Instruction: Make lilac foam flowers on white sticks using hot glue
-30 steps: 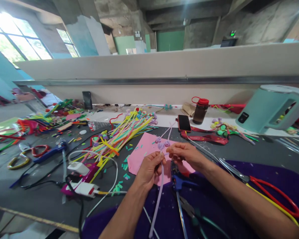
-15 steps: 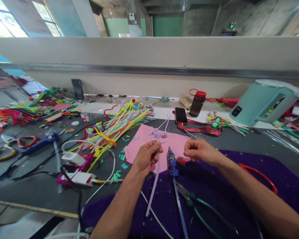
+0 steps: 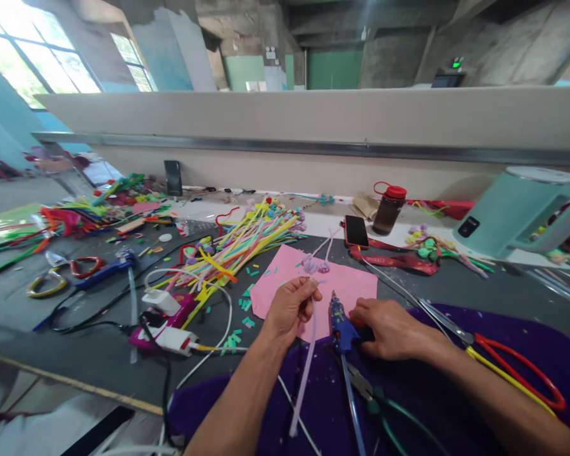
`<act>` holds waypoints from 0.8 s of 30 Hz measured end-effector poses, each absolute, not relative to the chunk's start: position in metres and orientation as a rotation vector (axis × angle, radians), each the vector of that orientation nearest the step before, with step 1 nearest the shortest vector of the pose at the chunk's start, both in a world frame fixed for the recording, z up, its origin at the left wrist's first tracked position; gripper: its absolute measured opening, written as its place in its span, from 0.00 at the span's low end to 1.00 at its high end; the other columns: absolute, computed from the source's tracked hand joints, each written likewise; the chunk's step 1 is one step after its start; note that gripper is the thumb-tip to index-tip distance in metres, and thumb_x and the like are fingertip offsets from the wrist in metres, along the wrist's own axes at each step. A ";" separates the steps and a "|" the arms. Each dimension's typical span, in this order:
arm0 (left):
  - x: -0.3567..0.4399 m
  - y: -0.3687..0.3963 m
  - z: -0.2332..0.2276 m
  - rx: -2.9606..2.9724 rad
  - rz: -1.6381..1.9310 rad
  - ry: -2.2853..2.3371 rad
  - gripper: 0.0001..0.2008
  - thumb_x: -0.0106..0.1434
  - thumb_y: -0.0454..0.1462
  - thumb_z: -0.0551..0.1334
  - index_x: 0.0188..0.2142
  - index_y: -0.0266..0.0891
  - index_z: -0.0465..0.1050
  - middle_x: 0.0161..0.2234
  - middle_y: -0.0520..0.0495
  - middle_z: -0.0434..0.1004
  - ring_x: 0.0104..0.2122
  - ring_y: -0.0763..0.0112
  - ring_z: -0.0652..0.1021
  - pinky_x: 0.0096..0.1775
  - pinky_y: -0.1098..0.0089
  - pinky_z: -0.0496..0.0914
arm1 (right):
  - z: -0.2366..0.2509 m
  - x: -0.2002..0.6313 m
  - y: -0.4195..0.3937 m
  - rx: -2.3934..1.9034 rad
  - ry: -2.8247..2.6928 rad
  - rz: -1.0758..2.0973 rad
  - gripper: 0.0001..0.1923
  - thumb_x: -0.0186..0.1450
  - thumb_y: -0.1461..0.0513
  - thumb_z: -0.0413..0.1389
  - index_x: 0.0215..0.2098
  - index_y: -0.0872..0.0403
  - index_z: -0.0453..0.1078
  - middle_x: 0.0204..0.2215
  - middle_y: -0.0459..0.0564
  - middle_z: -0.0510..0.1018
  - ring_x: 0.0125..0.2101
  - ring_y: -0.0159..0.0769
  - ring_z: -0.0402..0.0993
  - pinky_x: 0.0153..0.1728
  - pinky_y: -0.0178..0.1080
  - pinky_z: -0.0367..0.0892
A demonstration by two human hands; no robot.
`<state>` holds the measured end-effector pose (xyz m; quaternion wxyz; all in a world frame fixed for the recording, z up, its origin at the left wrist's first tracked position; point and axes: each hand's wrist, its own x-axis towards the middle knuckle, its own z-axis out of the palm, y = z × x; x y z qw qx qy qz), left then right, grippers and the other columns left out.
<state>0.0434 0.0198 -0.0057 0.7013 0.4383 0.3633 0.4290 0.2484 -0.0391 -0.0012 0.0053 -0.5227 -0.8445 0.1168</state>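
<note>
Beyond the right hand (image 3: 387, 326), a red-edged phone (image 3: 356, 231) is lying near a bottle (image 3: 388, 212), and a kettle (image 3: 498, 215) is standing farther right. Far beyond the left hand (image 3: 292, 307), a dark phone (image 3: 173, 178) is standing.

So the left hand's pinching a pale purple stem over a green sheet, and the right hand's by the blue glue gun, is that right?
Not quite: the sheet is pink, as the head view shows. The left hand does pinch the pale purple stem over it, and the right hand is by the blue glue gun.
</note>
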 end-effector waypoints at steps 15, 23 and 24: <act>0.040 0.020 -0.004 0.990 1.140 0.949 0.14 0.48 0.43 0.65 0.22 0.35 0.67 0.16 0.54 0.72 0.08 0.84 0.62 0.10 0.79 0.52 | 0.007 0.258 -0.052 -1.142 -1.536 1.260 0.23 0.59 0.47 0.50 0.42 0.55 0.69 0.31 0.54 0.72 0.23 0.35 0.65 0.24 0.37 0.61; 0.043 0.019 -0.002 1.064 1.125 1.034 0.12 0.49 0.42 0.64 0.23 0.35 0.68 0.17 0.53 0.72 0.08 0.85 0.61 0.11 0.80 0.49 | -0.004 0.239 -0.068 -1.231 -1.708 1.108 0.26 0.62 0.43 0.43 0.31 0.54 0.70 0.27 0.53 0.71 0.25 0.37 0.64 0.27 0.39 0.61; 0.044 0.018 -0.002 1.071 1.119 1.049 0.11 0.49 0.42 0.64 0.23 0.35 0.68 0.16 0.53 0.72 0.08 0.84 0.61 0.11 0.80 0.50 | -0.007 0.240 -0.068 -1.257 -1.730 1.085 0.27 0.62 0.43 0.42 0.29 0.54 0.70 0.26 0.53 0.71 0.25 0.37 0.64 0.28 0.39 0.61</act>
